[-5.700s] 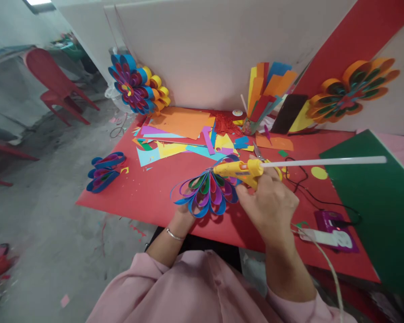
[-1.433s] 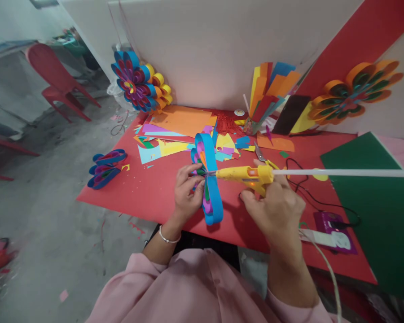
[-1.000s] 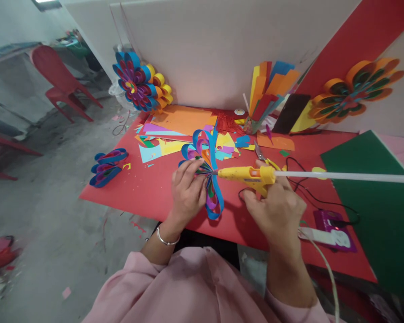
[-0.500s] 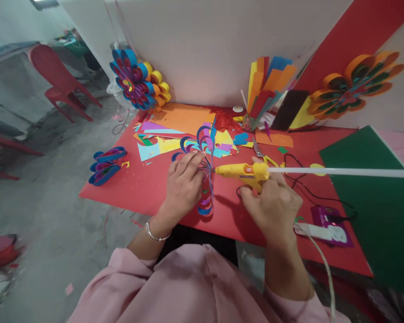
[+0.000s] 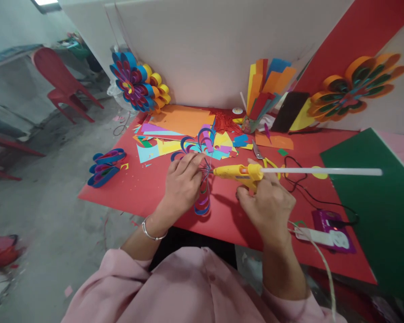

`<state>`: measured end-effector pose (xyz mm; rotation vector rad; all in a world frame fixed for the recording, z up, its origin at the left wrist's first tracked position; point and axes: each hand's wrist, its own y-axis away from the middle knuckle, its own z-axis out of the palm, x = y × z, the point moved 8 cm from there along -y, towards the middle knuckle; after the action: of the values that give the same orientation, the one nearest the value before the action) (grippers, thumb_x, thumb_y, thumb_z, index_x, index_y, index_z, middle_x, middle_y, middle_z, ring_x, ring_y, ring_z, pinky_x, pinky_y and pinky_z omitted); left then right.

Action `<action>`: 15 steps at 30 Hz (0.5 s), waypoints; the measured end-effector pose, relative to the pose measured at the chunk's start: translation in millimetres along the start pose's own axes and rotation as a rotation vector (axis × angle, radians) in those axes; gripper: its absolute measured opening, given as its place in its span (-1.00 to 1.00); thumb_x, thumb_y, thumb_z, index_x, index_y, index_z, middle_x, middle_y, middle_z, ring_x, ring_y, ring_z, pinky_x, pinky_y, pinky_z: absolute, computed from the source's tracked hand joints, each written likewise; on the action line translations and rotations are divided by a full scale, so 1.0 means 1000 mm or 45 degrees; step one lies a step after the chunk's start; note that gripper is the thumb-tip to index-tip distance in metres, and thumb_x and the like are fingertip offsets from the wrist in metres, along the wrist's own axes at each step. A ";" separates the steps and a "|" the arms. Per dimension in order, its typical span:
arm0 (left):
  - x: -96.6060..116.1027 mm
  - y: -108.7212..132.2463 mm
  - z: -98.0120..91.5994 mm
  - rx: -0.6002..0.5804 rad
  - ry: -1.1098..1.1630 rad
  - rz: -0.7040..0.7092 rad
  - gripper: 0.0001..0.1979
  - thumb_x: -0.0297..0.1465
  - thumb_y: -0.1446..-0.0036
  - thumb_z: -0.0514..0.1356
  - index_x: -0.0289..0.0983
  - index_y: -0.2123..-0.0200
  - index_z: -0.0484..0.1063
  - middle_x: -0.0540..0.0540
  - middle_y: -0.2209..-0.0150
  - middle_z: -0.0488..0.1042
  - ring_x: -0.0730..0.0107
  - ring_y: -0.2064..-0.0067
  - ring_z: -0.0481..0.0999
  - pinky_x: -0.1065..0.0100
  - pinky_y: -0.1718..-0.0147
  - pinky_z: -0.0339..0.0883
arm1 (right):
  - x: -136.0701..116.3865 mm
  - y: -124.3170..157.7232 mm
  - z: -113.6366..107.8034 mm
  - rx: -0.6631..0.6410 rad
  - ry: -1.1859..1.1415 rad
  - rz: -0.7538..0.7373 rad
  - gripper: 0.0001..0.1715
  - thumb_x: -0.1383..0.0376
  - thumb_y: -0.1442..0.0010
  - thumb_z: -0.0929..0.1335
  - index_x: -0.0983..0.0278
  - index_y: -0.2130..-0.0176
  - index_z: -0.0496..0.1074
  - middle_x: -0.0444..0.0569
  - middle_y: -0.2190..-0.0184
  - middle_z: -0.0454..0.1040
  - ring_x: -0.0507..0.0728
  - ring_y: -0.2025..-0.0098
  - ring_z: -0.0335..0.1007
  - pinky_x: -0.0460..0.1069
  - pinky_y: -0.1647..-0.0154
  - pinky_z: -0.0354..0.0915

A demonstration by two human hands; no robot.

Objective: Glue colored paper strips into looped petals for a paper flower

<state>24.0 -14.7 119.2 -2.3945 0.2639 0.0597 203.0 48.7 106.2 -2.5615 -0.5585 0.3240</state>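
Note:
My left hand point(image 5: 183, 184) is closed round a half-flower of looped blue and purple paper strips point(image 5: 202, 143), gripping it at its centre above the red table point(image 5: 148, 193). My right hand point(image 5: 267, 206) grips a yellow glue gun point(image 5: 237, 172) with a long white glue stick point(image 5: 323, 171) jutting right. The gun's nozzle touches the flower's centre, right beside my left fingers.
A finished half-flower point(image 5: 106, 167) lies at the table's left edge. Loose coloured paper sheets point(image 5: 182, 123) and scissors point(image 5: 258, 152) lie behind. Paper flowers point(image 5: 136, 87) lean on the white back board; an orange one point(image 5: 353, 87) hangs right. A green sheet point(image 5: 373, 197) and power strip point(image 5: 323, 235) sit right.
The paper flower has turned in my left hand from edge-on and upright to lying flatter, loops spreading up and down. The glue gun's nozzle has stayed at the flower's centre.

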 end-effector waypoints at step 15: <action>-0.010 0.005 0.008 0.066 0.332 -0.167 -0.86 -0.49 -0.34 0.18 -0.24 0.24 0.55 -0.24 -0.29 0.51 0.00 -0.30 0.46 -0.04 -0.17 0.40 | 0.015 -0.001 0.009 0.041 -0.087 0.110 -0.69 0.22 -0.18 0.34 0.38 0.19 0.55 0.09 0.31 0.56 0.10 0.45 0.32 -0.01 0.44 0.00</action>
<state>13.7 -11.3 111.4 -2.3603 0.2254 -0.3182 213.1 59.8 96.7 -2.5560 -0.4641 0.4480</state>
